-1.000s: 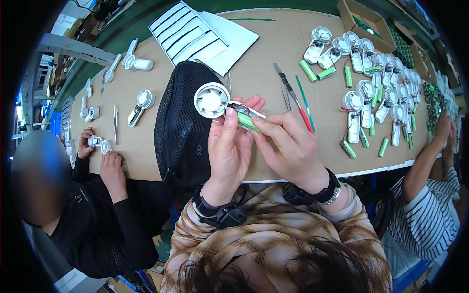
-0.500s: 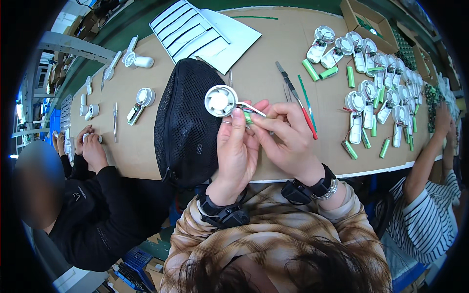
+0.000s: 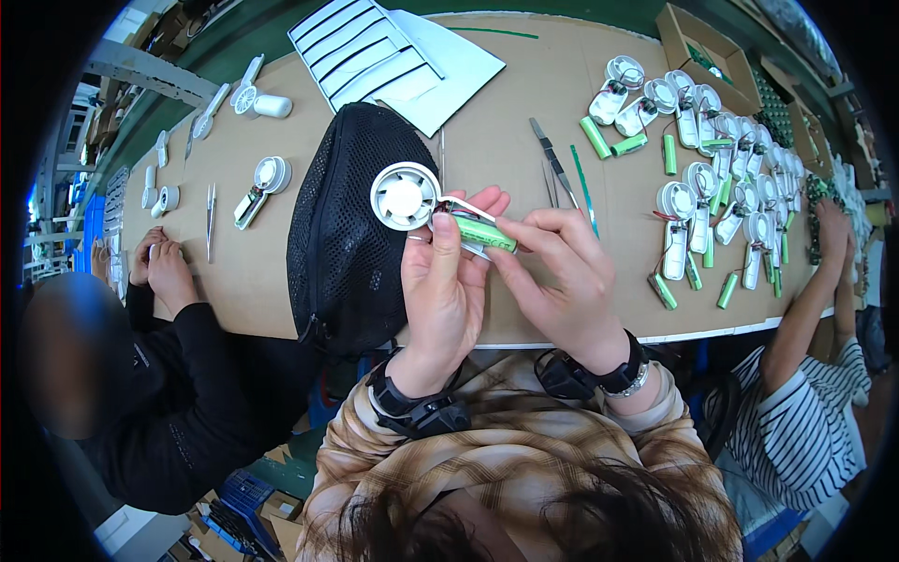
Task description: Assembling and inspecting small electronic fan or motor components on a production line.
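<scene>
— The fingers point(image 3: 440, 245) of the left hand point(image 3: 440, 300): what do they have?

— They are closed around a small white fan point(image 3: 405, 196), its round head sticking out above the thumb. The fan is held up over the bench point(image 3: 524, 122), just in front of a black mesh bag point(image 3: 346, 244).

— And the right hand point(image 3: 562, 281)?

— Its fingers pinch a green battery point(image 3: 487, 233), which lies against the fan's handle, touching the left thumb. A thin wire loops at the fan's neck.

— What lies around them?

— Tweezers point(image 3: 554, 169) on the bench beyond the hands. To the right, rows of white fans with green batteries point(image 3: 702, 187). White paper sheets point(image 3: 384, 51) at the far edge. At the left a person in a black sleeve point(image 3: 201, 375) rests both hands on the bench; at the right a person in a striped sleeve point(image 3: 805, 421) reaches toward the fans.
</scene>
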{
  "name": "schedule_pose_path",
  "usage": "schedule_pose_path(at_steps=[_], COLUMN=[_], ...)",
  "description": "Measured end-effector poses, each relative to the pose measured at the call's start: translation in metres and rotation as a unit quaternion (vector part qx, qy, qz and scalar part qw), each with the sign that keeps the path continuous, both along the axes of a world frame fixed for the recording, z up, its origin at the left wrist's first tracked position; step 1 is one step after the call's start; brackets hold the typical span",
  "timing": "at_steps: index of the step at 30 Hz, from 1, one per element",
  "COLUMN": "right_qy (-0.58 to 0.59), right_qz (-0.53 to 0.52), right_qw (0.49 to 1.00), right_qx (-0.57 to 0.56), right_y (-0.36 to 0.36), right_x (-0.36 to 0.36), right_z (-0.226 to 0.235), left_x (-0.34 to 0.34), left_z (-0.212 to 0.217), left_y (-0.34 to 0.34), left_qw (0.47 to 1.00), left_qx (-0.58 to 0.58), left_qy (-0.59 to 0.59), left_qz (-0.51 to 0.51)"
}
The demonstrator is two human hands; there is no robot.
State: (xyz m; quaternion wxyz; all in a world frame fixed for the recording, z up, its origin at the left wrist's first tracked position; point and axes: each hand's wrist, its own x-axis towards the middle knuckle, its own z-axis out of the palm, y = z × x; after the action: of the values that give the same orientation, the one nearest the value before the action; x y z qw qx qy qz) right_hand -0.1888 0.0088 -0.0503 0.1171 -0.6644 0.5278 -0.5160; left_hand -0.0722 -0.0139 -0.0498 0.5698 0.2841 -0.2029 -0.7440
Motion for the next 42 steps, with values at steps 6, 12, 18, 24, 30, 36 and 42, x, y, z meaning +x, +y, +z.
schedule_pose_path(at_steps=[6, 12, 18, 24, 30, 36, 42], right_qy=[0.057, 0.057, 0.042, 0.039, 0.016, -0.001, -0.028], right_qz=[-0.004, -0.011, 0.006, 0.017, 0.035, 0.020, 0.022], right_qw=[0.998, 0.996, 0.997, 0.996, 0.999, 0.999, 0.999], right_qx=[-0.032, -0.075, -0.068, -0.073, -0.019, 0.025, 0.026], right_y=[0.000, -0.001, 0.000, -0.003, -0.004, -0.002, -0.005], right_x=[-0.002, -0.001, -0.002, 0.002, -0.004, -0.001, 0.003], right_z=[0.004, 0.000, -0.001, -0.002, 0.002, 0.005, 0.001], left_x=[-0.003, -0.008, -0.007, -0.005, 0.000, 0.004, 0.007], left_z=[0.002, 0.002, 0.000, -0.002, 0.001, 0.001, 0.004], left_y=[0.003, 0.005, 0.004, 0.004, 0.000, -0.004, -0.005], left_qw=[0.999, 0.999, 1.000, 1.000, 0.999, 0.998, 0.997], left_qx=[-0.037, -0.024, -0.008, 0.004, 0.001, 0.010, 0.013], left_qy=[-0.005, 0.003, 0.002, -0.001, -0.033, -0.060, -0.076], left_qz=[0.024, 0.045, 0.029, 0.022, -0.004, -0.020, -0.024])
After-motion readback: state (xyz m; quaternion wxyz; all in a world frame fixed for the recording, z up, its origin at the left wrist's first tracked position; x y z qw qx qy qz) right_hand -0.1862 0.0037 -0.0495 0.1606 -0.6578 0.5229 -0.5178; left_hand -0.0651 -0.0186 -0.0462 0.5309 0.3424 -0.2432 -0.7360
